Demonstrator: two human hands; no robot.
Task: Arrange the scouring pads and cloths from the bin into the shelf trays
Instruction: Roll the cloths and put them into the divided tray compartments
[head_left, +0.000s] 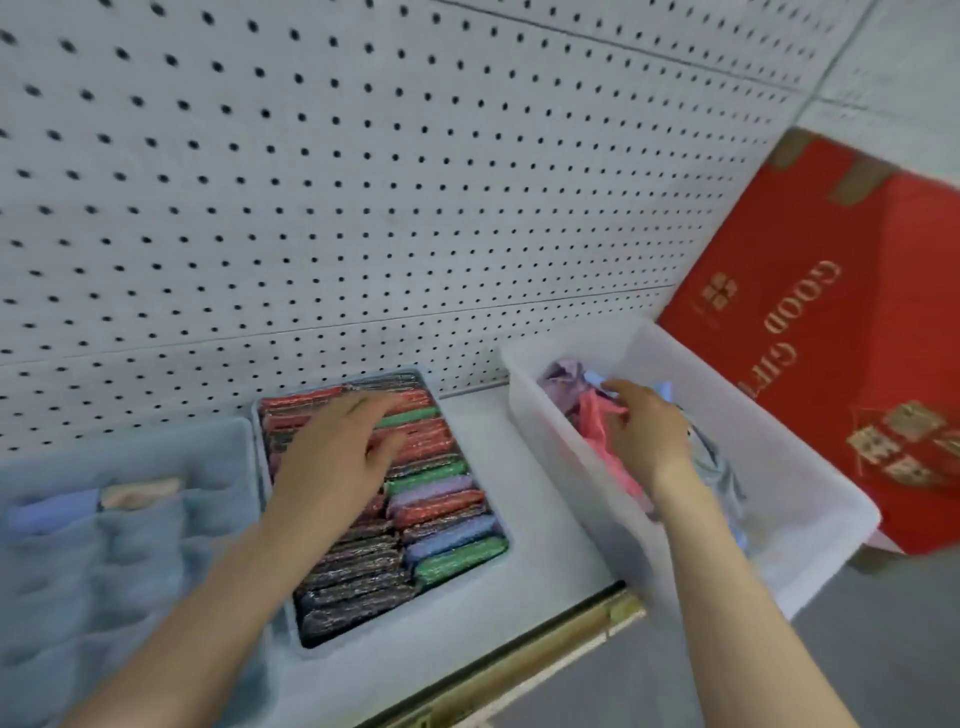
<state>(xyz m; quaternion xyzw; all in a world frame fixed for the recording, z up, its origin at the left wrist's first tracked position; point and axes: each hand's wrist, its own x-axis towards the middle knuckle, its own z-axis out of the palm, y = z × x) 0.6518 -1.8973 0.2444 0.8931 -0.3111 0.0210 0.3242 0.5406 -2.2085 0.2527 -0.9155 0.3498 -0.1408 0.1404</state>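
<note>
Scouring pads (441, 486) in red, green, purple and dark glitter are packed upright in the middle tray (260, 415); cloths (597, 415) are heaped in the translucent bin (810, 488). The left hand (337, 447) is laid flat, fingers straight, on the pads. A pink cloth (613, 457) is pinched by the right hand (649, 431) inside the bin.

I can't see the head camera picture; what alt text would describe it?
A person's left hand rests flat on glittery multicoloured scouring pads packed in a pale blue shelf tray, while the right hand reaches into a translucent white plastic bin of crumpled pink cloth, below a white pegboard.
</note>
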